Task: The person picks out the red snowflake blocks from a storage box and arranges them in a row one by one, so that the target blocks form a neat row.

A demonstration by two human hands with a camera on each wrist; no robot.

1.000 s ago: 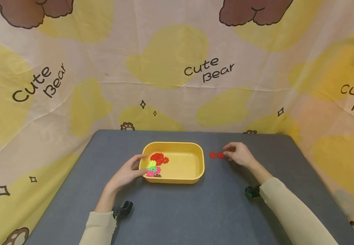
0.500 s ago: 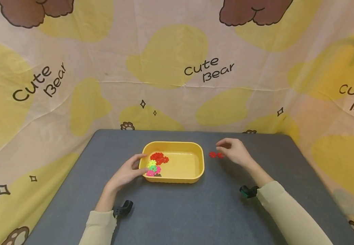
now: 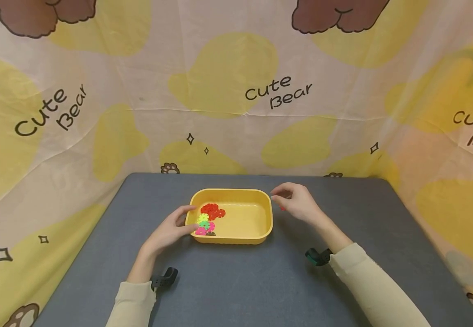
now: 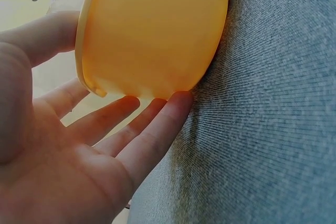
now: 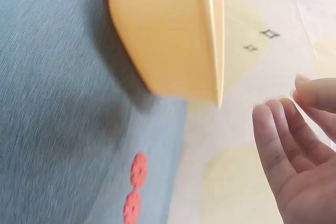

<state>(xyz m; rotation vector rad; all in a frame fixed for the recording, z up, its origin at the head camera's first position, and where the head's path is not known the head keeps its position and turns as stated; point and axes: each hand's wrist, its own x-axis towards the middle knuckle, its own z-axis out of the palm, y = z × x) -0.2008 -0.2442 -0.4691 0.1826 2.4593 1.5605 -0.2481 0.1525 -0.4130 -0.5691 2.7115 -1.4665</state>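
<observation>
A yellow plastic tray (image 3: 240, 240) stands on the grey table, holding red, yellow, green and pink snowflake discs (image 3: 209, 211) in its left part. My left hand (image 3: 173, 228) grips the tray's left end, thumb over the rim and other fingers against the outer wall. By the tray's right rim is my right hand (image 3: 297, 202), raised above the table with thumb and index fingertips close together; I cannot tell whether something small is between them. Below it two red snowflake discs (image 5: 135, 187) lie side by side on the table, mostly hidden by the hand in the head view.
A printed cloth (image 3: 220, 91) hangs behind and beside the grey table (image 3: 236, 286). One dark disc (image 3: 210, 234) lies near the tray's front wall. Each wrist wears a black camera band (image 3: 164, 278).
My right hand has moved left over the two red discs to the tray's right rim. The left hand and tray have stayed in place.
</observation>
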